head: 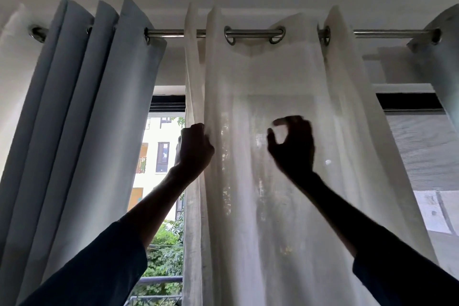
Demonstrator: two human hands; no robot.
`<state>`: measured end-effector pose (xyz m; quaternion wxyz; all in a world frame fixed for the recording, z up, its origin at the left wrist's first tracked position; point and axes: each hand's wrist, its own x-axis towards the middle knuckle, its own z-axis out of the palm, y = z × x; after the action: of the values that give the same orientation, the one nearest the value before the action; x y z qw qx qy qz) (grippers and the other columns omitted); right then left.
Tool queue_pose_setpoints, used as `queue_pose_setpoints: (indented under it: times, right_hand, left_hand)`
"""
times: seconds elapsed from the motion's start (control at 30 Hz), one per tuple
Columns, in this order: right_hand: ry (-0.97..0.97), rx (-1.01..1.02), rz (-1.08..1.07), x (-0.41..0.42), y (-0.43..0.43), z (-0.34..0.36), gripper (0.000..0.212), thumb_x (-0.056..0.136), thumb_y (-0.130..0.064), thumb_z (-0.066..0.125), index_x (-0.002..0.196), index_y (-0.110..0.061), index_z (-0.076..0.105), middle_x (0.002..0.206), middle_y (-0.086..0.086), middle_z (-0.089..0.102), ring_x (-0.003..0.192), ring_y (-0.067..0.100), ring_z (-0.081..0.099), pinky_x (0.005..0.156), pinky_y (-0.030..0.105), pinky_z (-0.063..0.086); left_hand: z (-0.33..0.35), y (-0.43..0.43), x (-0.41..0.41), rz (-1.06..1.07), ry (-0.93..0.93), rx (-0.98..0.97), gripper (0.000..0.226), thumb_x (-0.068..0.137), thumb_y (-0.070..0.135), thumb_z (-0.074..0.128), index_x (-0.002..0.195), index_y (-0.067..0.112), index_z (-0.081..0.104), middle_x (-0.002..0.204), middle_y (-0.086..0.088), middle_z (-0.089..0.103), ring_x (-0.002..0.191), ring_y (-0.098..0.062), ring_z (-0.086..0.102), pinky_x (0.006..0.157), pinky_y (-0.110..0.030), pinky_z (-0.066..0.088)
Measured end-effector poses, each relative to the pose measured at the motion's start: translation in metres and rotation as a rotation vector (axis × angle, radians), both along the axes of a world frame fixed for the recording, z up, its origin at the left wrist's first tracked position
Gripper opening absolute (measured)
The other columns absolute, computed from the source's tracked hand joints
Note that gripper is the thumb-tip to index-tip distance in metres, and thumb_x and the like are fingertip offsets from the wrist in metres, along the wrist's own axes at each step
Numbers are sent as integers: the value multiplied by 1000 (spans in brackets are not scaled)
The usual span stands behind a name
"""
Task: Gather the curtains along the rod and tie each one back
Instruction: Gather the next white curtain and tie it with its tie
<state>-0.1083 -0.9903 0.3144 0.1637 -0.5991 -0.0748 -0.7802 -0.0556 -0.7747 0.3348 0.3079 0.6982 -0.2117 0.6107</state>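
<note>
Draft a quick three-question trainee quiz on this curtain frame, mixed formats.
1. True or false: the grey-blue opaque curtain hangs bunched in folds at the left of the silver metal rod.
2. The left hand grips: A) the edge of the white sheer curtain; B) the rod; C) a tie-back cord.
3. Short answer: what shows outdoors through the gap between the two curtains?
Key: 1 true; 2 A; 3 a pale building and green foliage.
</note>
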Motion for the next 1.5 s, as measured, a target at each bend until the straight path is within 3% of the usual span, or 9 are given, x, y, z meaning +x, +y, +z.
queue_pose_setpoints:
  times: [0.13,0.23,0.37,0.47,0.57,0.87,1.13,1.33,1.5]
  right_hand:
    - [130,259,-112,-11,-53,31,83,80,-57,74,139,-8,42,146,18,41,137,35,38,106,49,41]
    - [300,367,-2,-11,-70,45,107,75,-64,78,148,-1,32,147,22,42,136,40,43,107,50,41]
    - [285,310,46,-6,-72,49,70,83,-43,79,133,-5,49,128,16,62,123,36,56,96,44,48]
    - [218,214,-59,-3,-67,55,20,94,-23,67,92,-4,64,102,16,69,104,40,64,81,40,50]
    - [163,181,-115,3,-52,58,28,95,-18,64,69,-10,59,84,17,68,90,41,66,74,38,50]
    - [62,103,-95,19,-7,69,19,99,-18,61,100,-3,74,99,15,68,104,36,60,84,37,44]
    - [57,-85,-63,33,55,62,23,101,-21,57,100,-8,75,97,10,67,101,29,59,84,34,45]
    - [32,-47,106,35,86,68,20,99,-21,62,101,-7,76,98,8,71,98,25,67,78,21,36]
    - [65,-60,209,24,98,68,15,93,-12,69,82,-7,77,81,6,72,73,14,66,70,23,49]
  left_hand:
    - [1,0,4,8,30,6,20,93,10,54,78,16,43,82,-19,59,69,-25,44,61,-31,34]
    - [1,-2,4,17,31,19,20,93,10,54,78,16,42,83,-16,58,71,-24,45,62,-31,35]
    - [1,-3,4,12,14,57,21,94,8,53,79,16,41,78,-8,48,76,-22,45,63,-30,33]
    - [1,-5,2,10,-18,73,20,94,7,53,80,15,42,75,-5,46,76,-20,44,62,-29,33]
    - [1,-6,1,38,-48,75,20,96,9,52,80,15,42,73,-4,45,73,-19,42,56,-23,27]
    - [0,-4,15,11,-31,78,23,93,7,49,75,15,37,72,-10,45,63,-20,43,50,-21,24]
    - [5,-15,21,-10,-37,94,11,91,0,51,82,7,50,73,-10,46,71,-29,52,63,-29,35]
    - [8,-14,32,1,-97,124,22,91,3,51,78,16,39,67,-7,47,56,-18,48,53,-28,43]
    - [4,-17,22,-101,-129,90,28,91,-4,50,73,15,41,58,1,45,45,-6,41,50,-35,52]
